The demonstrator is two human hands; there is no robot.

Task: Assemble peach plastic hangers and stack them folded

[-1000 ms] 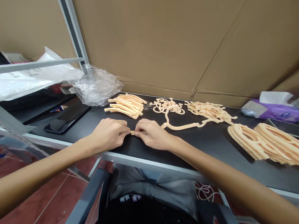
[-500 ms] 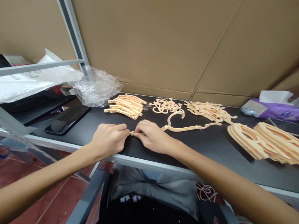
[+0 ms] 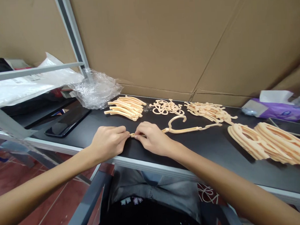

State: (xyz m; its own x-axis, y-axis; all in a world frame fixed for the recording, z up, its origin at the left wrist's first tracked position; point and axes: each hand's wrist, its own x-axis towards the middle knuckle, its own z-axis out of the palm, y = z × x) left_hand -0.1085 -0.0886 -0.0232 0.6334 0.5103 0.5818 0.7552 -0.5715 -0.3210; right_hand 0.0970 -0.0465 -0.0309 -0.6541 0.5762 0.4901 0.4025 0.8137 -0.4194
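A pale orange clothes hanger [image 3: 185, 130] with a curved hook lies low over the black table, one arm reaching right. Its left end is pinched between both hands. My left hand [image 3: 111, 143] is closed on the tip of that end, fingers pressed together. Just beside it, my right hand [image 3: 151, 138] grips the same arm with thumb and fingers, covering part of it. The joint between the hands is small and mostly hidden. Behind them lie a pile of straight arm pieces [image 3: 127, 108], a heap of hooks [image 3: 166, 107] and a pile of thin pieces [image 3: 209, 111].
Stacked hanger pieces [image 3: 268, 143] lie at the right, near a purple tissue pack [image 3: 276, 108]. A black phone-like slab [image 3: 68, 122] and crumpled clear plastic [image 3: 96, 88] are on the left. A metal shelf post [image 3: 74, 33] rises there, and cardboard [image 3: 157, 42] stands behind.
The hanger's hook has tipped down slightly towards the table. Both hands keep nearly the same place and grip.
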